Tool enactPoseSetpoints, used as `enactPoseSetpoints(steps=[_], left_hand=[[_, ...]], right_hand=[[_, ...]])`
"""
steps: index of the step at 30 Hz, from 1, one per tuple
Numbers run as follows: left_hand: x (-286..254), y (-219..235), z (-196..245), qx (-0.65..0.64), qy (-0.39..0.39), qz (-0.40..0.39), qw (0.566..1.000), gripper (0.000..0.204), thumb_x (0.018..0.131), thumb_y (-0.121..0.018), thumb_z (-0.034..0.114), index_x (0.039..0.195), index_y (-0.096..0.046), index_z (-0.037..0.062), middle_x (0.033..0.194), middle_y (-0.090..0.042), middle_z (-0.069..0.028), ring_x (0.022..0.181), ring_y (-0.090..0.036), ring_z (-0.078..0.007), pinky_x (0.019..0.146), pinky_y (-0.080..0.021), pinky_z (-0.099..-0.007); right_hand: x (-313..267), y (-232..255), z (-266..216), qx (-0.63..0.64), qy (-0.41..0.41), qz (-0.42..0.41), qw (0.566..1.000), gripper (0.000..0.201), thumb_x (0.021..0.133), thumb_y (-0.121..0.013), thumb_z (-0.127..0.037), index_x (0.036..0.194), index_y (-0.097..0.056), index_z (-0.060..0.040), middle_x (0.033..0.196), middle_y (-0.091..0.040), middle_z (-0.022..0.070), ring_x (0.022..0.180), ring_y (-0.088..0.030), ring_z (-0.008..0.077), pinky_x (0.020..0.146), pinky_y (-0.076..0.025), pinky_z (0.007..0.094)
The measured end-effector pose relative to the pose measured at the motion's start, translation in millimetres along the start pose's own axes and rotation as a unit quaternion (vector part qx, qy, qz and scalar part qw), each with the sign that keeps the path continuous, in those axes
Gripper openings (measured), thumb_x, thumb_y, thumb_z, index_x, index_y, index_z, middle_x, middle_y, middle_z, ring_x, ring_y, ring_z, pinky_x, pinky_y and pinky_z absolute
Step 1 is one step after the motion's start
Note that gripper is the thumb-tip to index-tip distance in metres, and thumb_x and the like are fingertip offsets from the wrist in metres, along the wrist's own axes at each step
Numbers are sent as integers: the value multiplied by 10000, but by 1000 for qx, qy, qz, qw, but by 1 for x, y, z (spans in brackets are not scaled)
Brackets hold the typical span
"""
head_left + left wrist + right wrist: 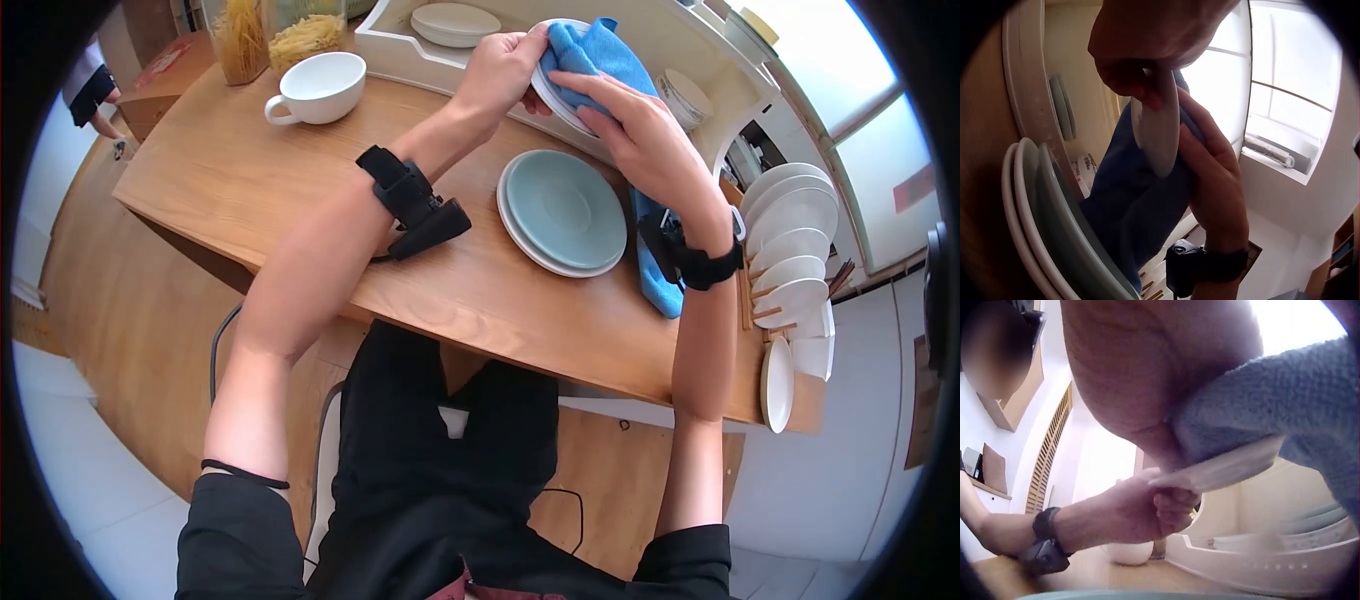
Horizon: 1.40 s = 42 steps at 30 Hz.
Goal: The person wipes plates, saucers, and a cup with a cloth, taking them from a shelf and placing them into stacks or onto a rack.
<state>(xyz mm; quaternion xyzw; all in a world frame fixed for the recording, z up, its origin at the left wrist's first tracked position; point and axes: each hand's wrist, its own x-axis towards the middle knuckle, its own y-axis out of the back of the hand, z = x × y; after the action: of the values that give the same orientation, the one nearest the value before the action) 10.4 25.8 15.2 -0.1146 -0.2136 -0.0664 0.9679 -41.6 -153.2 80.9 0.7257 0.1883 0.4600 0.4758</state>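
Note:
At the far side of the table my left hand grips a small white plate by its edge, thumb on one face and fingers behind. The plate is tilted up off the table, seen nearly edge-on in the left wrist view. My right hand holds a blue cloth against the plate, its fingers spread over the folded fabric. Part of the cloth hangs down past the right wrist toward the table. Below the hands, a pale teal plate lies on a white plate.
A white cup stands left, near pasta containers. Behind the hands is a white open shelf unit holding plates and bowls. White dishes stand in a wooden rack at right, with an oval dish near the table edge.

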Motion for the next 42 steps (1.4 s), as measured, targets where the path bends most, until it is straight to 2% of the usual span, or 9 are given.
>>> enactPoseSetpoints(steps=[5,14,17,21,23,27,30,33,42], left_hand=[[2,0,-5,-26,-5,25,999,399,1010,-461,393,909,-624,43,698,-636,-36,526,-576,-92,474,-468,-219],[-1,-6,-5,13,13,-83,996,399,1009,-463,403,907,-627,53,693,-633,-23,529,-570,-76,470,-462,-210],[-5,-9,-1,0,12,-80,997,398,1007,-468,407,894,-625,58,689,-630,-20,533,-571,-74,457,-449,-205],[2,0,-2,-18,7,2,1000,411,1006,-466,383,851,-612,31,665,-640,-61,523,-612,-122,453,-474,-234],[2,4,-4,-14,1,13,1000,385,1005,-480,393,882,-622,57,693,-634,-24,558,-600,-91,482,-481,-217],[5,0,-4,-27,-32,54,998,355,1008,-485,361,907,-616,47,700,-647,-42,550,-605,-101,485,-496,-228],[2,-3,5,-41,-14,-5,999,363,1014,-472,357,932,-610,32,706,-650,-51,555,-612,-102,476,-501,-234],[0,-5,6,-89,-4,-62,994,374,1015,-469,362,943,-605,21,709,-652,-51,555,-617,-99,470,-501,-231],[-2,-2,11,-90,23,-166,982,420,1006,-484,387,860,-605,12,681,-635,-67,454,-564,-99,421,-448,-200]], right_hand=[[-8,21,5,12,-61,-81,995,294,909,-550,-50,1189,-631,-91,965,-655,219,911,-619,381,826,-479,398],[-9,12,28,-11,-94,4,995,305,899,-539,-46,1188,-632,-80,1016,-661,205,957,-607,388,860,-470,427],[-8,5,18,-6,-36,16,999,320,907,-539,-51,1213,-619,-92,1039,-650,207,974,-596,387,863,-465,424],[-8,12,16,8,30,-47,998,326,916,-543,-49,1224,-624,-119,1035,-654,177,949,-592,377,858,-461,418],[-10,32,10,33,-50,-154,986,334,913,-542,-34,1221,-634,-124,1018,-669,162,931,-608,330,861,-467,385],[-18,46,56,57,-71,17,996,318,938,-514,-27,1233,-622,-75,1054,-682,111,922,-596,178,873,-454,273],[-14,47,46,247,-143,68,956,328,989,-476,-108,1293,-587,-54,1122,-595,-8,1046,-503,97,957,-376,227],[-8,38,43,319,-157,82,931,349,970,-468,-81,1295,-594,-58,1398,-506,90,1271,-460,164,1086,-310,264],[-9,36,56,262,-114,142,948,366,929,-462,0,1261,-611,-39,1472,-434,137,1357,-404,229,1119,-304,303]])
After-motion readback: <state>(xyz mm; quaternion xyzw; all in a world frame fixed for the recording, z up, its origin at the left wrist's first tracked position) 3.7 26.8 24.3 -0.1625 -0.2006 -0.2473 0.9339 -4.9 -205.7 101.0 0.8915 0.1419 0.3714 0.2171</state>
